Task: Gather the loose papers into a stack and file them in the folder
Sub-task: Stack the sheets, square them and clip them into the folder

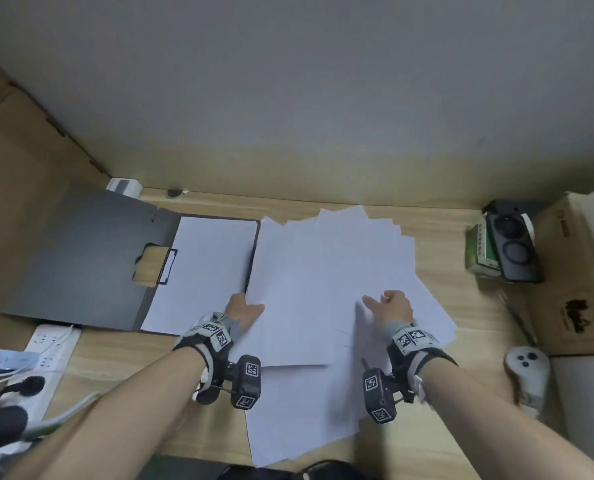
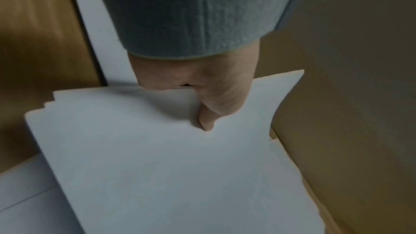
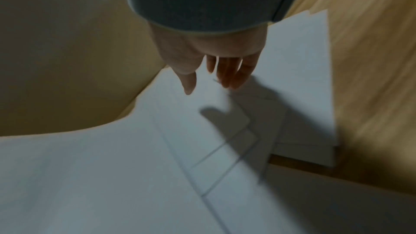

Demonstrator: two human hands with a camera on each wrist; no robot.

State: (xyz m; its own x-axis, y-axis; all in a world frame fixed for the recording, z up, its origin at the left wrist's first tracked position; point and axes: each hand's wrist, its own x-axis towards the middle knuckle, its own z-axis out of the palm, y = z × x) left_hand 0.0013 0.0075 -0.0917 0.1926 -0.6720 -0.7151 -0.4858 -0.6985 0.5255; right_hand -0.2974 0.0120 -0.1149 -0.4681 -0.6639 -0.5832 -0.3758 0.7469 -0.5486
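Observation:
Several white loose papers (image 1: pixel 326 271) lie fanned across the middle of the wooden desk (image 1: pixel 437 233). My left hand (image 1: pixel 245 311) pinches the near left edge of a bundle of them, thumb on top (image 2: pixel 206 122), and lifts that papers' edge (image 2: pixel 157 149). My right hand (image 1: pixel 385 304) hovers just above the right sheets (image 3: pixel 292 60) with fingers (image 3: pixel 229 77) spread and straight, holding nothing. A dark grey folder (image 1: pixel 91 258) lies open at the left, one white sheet (image 1: pixel 205 271) on its right half under a clip.
A power strip (image 1: pixel 51 351) with plugs and cables sits at the near left. At the right stand a green box (image 1: pixel 479 251) with a black device, a white controller (image 1: pixel 527 372) and cardboard boxes (image 1: pixel 572 296). A wall rises behind the desk.

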